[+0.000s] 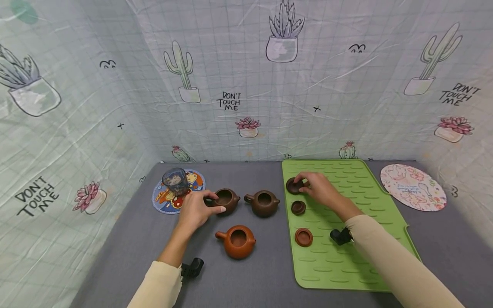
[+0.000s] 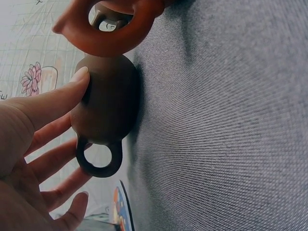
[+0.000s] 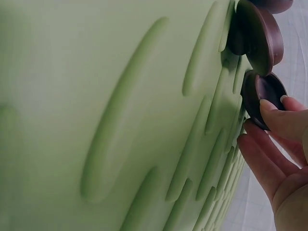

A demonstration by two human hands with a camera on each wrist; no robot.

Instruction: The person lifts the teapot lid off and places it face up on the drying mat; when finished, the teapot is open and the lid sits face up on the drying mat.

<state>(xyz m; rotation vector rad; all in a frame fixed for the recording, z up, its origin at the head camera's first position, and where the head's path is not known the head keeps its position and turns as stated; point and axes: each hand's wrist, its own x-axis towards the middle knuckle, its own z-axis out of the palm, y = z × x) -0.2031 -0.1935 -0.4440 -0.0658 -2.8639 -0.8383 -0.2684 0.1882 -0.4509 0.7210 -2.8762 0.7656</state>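
Note:
My left hand (image 1: 194,210) holds a lidless dark brown teapot (image 1: 232,204) on the table, the thumb on its near side and fingers behind. The left wrist view shows the thumb against the teapot's body (image 2: 113,101), above its ring handle. Beside it stands a second dark brown teapot (image 1: 265,210); nearer lies an orange-brown teapot (image 1: 239,250), both without lids. My right hand (image 1: 317,188) pinches the rim of a dark brown lid (image 3: 273,87) at the mat's left edge. A small dark lid (image 1: 298,208) and an orange-brown lid (image 1: 304,237) lie nearer me.
A green ridged mat (image 1: 346,265) covers the table's right part. At the back left, a clear glass (image 1: 175,182) stands on a colourful round mat (image 1: 159,201). A pink patterned oval mat (image 1: 414,188) lies far right. Printed cloth hangs behind the grey table (image 1: 265,273).

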